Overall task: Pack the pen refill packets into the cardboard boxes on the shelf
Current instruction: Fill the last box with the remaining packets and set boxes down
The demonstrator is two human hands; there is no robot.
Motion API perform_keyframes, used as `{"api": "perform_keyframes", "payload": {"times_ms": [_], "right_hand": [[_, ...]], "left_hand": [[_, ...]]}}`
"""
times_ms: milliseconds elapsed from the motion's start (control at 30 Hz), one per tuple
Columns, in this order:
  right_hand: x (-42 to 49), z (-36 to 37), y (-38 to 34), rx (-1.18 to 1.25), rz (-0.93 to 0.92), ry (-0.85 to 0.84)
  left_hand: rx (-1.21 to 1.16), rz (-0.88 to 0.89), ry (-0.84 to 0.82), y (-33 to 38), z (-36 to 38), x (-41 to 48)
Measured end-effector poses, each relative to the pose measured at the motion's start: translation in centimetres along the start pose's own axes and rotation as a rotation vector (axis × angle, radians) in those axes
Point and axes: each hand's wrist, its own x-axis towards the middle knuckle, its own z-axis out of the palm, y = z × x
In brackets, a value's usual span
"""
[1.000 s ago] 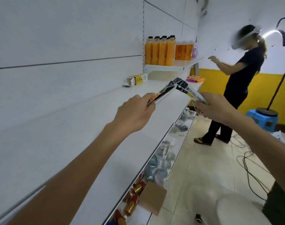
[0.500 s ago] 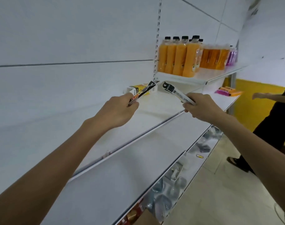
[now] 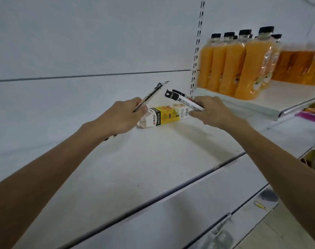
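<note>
A long white and yellow cardboard box [image 3: 168, 115] lies on its side on the white shelf [image 3: 153, 159], against the back panel. My left hand [image 3: 122, 117] grips a thin refill packet [image 3: 151, 95] that points up and to the right, just left of the box's open end. My right hand [image 3: 212, 112] holds a second refill packet [image 3: 182, 99] with a black top, slanting over the box's right end; its lower fingers touch that end of the box.
Shrink-wrapped orange juice bottles [image 3: 243, 63] stand on a raised shelf [image 3: 261, 103] to the right, close to my right hand. Pink and orange packs [image 3: 313, 114] lie further right. A lower shelf with small goods [image 3: 268, 196] shows at bottom right.
Both hands have moved forward with their packets and now flank the cardboard box. The view has closed in on the shelf, and the other person is out of sight.
</note>
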Motion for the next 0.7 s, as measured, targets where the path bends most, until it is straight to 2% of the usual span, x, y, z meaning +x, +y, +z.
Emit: {"api": "perform_keyframes", "payload": {"times_ms": [200,400,533,700], "right_hand": [[6.8,2.2,2.2,0.014,-0.285,-0.150],[9.3,4.7,3.6,0.021,-0.427,-0.316],[10.2,5.3,3.3,-0.054,-0.447,-0.327],[10.5,4.7,2.7,-0.170,-0.441,-0.351]], "left_hand": [[-0.071,-0.214,0.202,1.0,3.1,2.7],[-0.075,-0.372,0.334,1.3,5.0,2.7],[-0.061,-0.426,0.392,1.2,4.9,2.0],[-0.316,-0.438,0.451,1.6,3.9,1.3]]}}
